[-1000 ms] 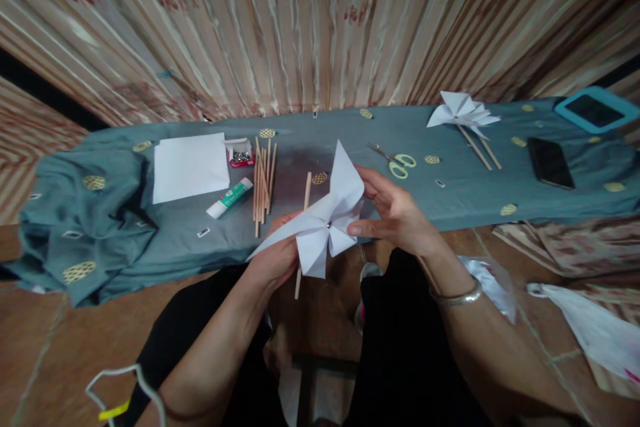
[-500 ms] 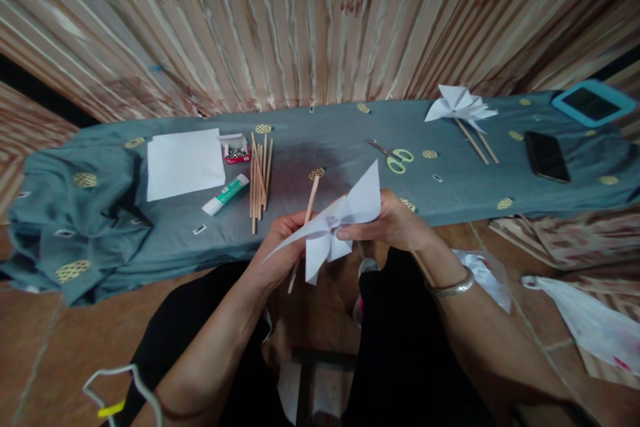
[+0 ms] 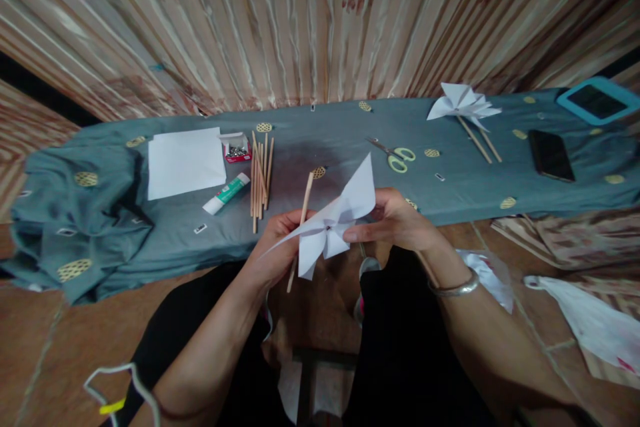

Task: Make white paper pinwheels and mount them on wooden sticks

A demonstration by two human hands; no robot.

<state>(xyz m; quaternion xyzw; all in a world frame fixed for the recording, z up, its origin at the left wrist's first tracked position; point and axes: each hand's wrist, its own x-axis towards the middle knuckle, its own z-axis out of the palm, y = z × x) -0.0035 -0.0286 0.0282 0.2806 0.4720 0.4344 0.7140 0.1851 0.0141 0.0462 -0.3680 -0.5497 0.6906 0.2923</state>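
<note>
A white paper pinwheel (image 3: 336, 230) is held between my hands above the front edge of the cloth-covered bench, its folded tips meeting at a small dark centre. My left hand (image 3: 275, 250) is closed around a thin wooden stick (image 3: 306, 197) behind the pinwheel; one paper blade covers part of those fingers. From the other side, my right hand (image 3: 393, 220) grips the pinwheel, with the thumb near its centre and the fingers behind a blade. Whether the stick is fixed to the paper I cannot tell.
On the bench cloth (image 3: 345, 133) lie white paper (image 3: 186, 165), a red box of metal pins (image 3: 237, 149), a glue stick (image 3: 227, 193), several wooden sticks (image 3: 260, 177), scissors (image 3: 397, 159), finished pinwheels (image 3: 457, 103), a phone (image 3: 551, 155) and a blue-framed tablet (image 3: 597, 101). A pleated curtain (image 3: 320, 27) hangs behind.
The pinwheel has shifted slightly left and turned a little in my hands. The stick's upper end has tipped leftward, and my right thumb has slid a bit away from the pinwheel's centre.
</note>
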